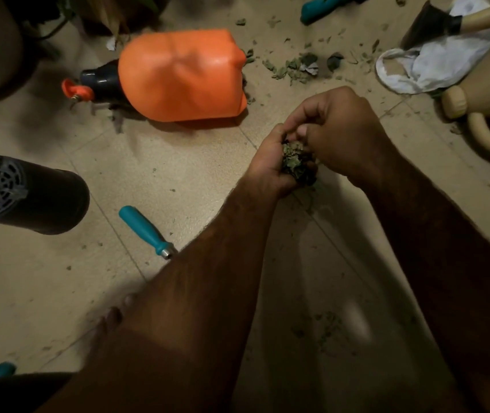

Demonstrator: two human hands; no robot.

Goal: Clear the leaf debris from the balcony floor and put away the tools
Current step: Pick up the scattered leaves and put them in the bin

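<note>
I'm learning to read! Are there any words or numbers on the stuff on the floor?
None to read. The orange sprayer, teal handle, black pot and white cloth show no letters, numbers or signs in this dim, soft picture. The left hand and right hand hold only leaves.

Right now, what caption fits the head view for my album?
Left hand holds leaves, right hand pinching at them, near a toppled sprayer.

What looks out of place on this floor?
The orange sprayer lies tipped on its side, a black pot is toppled too, and a teal-handled tool lies loose on the tiles. Leaf scraps are scattered beside the sprayer, while the left hand grips a leaf clump that the right hand pinches.
</note>
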